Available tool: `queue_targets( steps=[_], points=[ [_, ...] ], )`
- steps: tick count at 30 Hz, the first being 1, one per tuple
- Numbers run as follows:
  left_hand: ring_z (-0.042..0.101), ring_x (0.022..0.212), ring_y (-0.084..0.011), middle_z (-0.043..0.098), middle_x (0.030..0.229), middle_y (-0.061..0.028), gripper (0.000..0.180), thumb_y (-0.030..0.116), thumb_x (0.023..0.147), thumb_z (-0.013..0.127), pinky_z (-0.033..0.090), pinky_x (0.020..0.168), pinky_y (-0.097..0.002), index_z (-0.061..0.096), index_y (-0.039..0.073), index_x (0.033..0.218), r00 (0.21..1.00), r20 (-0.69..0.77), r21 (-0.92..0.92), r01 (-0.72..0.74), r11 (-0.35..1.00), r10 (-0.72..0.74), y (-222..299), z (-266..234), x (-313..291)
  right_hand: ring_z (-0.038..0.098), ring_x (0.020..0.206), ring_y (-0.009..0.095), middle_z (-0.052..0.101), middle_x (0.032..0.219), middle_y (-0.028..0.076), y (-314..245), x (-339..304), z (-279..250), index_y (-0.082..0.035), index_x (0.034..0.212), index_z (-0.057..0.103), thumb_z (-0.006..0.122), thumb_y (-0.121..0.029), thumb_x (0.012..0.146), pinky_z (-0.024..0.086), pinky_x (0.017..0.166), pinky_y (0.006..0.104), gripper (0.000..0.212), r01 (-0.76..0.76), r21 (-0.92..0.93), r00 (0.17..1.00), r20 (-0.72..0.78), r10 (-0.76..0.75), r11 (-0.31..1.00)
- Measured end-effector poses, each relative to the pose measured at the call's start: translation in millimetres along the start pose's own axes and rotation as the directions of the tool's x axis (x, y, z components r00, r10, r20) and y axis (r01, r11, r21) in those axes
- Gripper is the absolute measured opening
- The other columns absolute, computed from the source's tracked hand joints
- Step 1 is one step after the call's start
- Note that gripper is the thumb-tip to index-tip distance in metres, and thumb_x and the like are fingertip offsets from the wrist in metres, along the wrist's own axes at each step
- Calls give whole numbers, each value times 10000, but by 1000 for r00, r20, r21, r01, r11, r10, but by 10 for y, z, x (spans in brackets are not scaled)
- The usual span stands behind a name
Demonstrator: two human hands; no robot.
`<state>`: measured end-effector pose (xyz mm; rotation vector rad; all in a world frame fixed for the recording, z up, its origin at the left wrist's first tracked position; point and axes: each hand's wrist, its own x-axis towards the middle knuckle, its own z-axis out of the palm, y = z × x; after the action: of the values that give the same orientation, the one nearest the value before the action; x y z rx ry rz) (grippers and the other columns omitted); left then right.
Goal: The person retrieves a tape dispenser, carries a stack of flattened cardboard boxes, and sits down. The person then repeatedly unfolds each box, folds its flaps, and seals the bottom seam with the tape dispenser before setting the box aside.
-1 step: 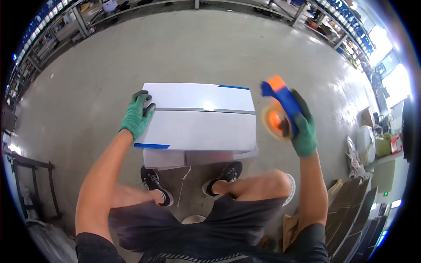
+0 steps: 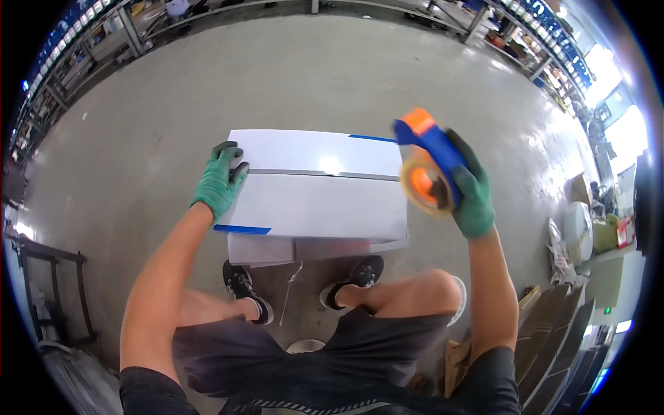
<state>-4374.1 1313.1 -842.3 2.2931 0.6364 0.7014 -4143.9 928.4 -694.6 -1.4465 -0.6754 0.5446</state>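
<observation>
A white cardboard box lies before me, its two top flaps meeting along a dark seam. Blue strips mark its far right and near left corners. My left hand, in a green glove with dark fingertips, grips the box's left end, fingers over the top edge. In my right hand, gloved the same way, is a blue and orange tape dispenser with a roll of tape on it. The dispenser is raised by the box's right end; its head overlaps the far right corner in view, and I cannot tell whether they touch.
Grey concrete floor spreads beyond the box. My shoes are just below it. A dark metal frame stands at left, stacked flat cardboard and bags at right. Racks run along the far side.
My right hand has brought the tape dispenser leftward and slightly up, closer to the box's right end. My left hand keeps its place on the box.
</observation>
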Motion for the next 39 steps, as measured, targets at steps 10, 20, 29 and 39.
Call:
queue_targets(
  steps=[10, 20, 29, 39],
  points=[
    [588, 1009, -217, 454, 1319, -85, 357, -33, 858, 646, 554, 842, -309, 558, 81, 1185, 997, 54, 57, 49, 997, -52, 212, -80, -83, 586, 542, 134, 672, 874, 110, 357, 921, 823, 60, 1299, 546, 669, -247, 846, 490, 475, 255, 561, -153, -179, 834, 504, 224, 972],
    [635, 846, -217, 628, 1067, -115, 682, 642, 917, 492, 554, 690, -351, 583, 13, 1165, 683, 563, -700, 693, 171, -464, 1216, 89, -221, 618, 535, 156, 685, 897, 126, 590, 899, 598, 73, 1323, 513, 753, -451, 757, 513, 513, 252, 807, -150, -108, 839, 511, 185, 983],
    [614, 872, -167, 653, 979, -67, 717, 683, 939, 404, 528, 780, -333, 617, 37, 1166, 794, 514, -716, 605, 348, -323, 1530, 455, -259, 637, 548, 160, 685, 904, 128, 575, 900, 585, 72, 1332, 506, 780, -518, 733, 513, 497, 257, 884, -142, -150, 824, 530, 201, 978],
    [612, 859, -167, 648, 975, -66, 587, 546, 995, 399, 512, 773, -323, 613, 27, 1165, 852, 297, -787, 474, 395, -431, 1598, 559, -241, 634, 548, 142, 682, 851, 115, 478, 916, 633, 80, 1322, 511, 731, -462, 794, 502, 496, 247, 787, -117, -234, 811, 539, 229, 965]
  ],
)
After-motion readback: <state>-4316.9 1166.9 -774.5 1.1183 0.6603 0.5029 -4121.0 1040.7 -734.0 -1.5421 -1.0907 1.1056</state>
